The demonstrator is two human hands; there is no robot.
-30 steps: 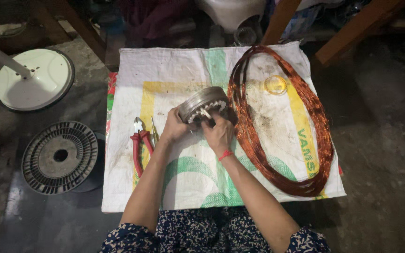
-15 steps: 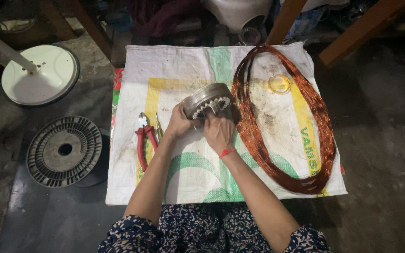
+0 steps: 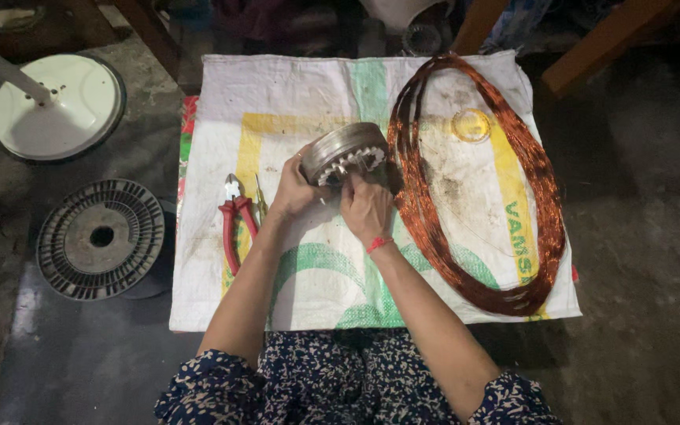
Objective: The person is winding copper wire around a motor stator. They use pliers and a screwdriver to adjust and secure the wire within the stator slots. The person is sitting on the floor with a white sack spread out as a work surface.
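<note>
A round grey metal motor core (image 3: 341, 149) with white slot liners is tilted up on a white woven sack (image 3: 293, 102). My left hand (image 3: 293, 191) grips its left rim. My right hand (image 3: 365, 206), with a red thread at the wrist, presses its fingers against the slotted face of the core. A large loop of copper wire (image 3: 466, 260) lies just right of the core, and its near strands run past my right hand.
Red-handled pliers (image 3: 234, 224) lie on the sack left of my left arm. A grey slotted metal disc (image 3: 101, 238) and a white round cover with a rod (image 3: 55, 105) sit on the floor at left. Wooden furniture legs (image 3: 592, 59) stand at the back.
The view has shifted slightly. Both hands stay on the motor core, with my right fingers working a little across its slotted face.
</note>
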